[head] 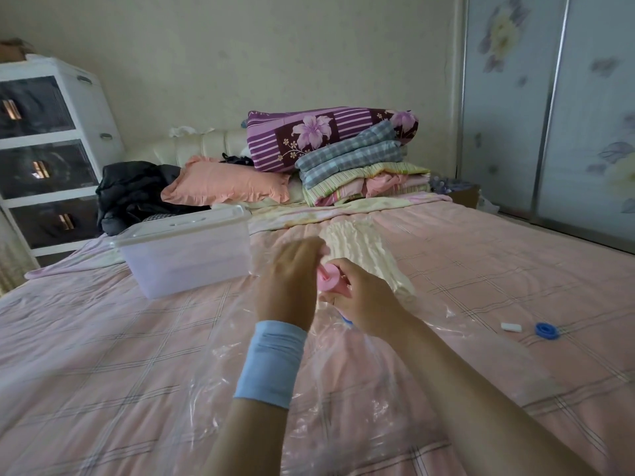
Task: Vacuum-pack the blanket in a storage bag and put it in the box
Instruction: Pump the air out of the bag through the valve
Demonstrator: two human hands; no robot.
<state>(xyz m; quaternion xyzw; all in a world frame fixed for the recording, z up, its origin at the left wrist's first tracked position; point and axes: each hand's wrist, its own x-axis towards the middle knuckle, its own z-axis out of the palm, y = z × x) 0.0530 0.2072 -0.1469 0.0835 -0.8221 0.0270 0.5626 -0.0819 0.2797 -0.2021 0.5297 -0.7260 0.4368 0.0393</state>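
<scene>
Clear plastic: one storage bag (261,383), lying flat and crinkled on the bed (103,355), reaching from near me toward the far end.

Contents: the cream blanket (364,249), in the far part of the bag, ridged in long folds.

Pink pump (331,281): held between my two hands above the bag, just above a blue valve (346,319) of which only an edge shows under my palm.

My right hand (364,297): fingers curled round the pump body, gripping it.

My left hand (292,280): at the pump's upper end, back toward me, fingers hidden, so I cannot tell whether it grips. It has a pale blue wristband (271,362) on the wrist.

Box (185,259): translucent plastic, lid on, standing on the bed just left of the bag.

Loose items, right of the bag on the bed: one blue round cap (546,330) and one small white clip (511,327), side by side.

At the head of the bed: a pink pillow (223,183) and stacked folded bedding (360,166).
</scene>
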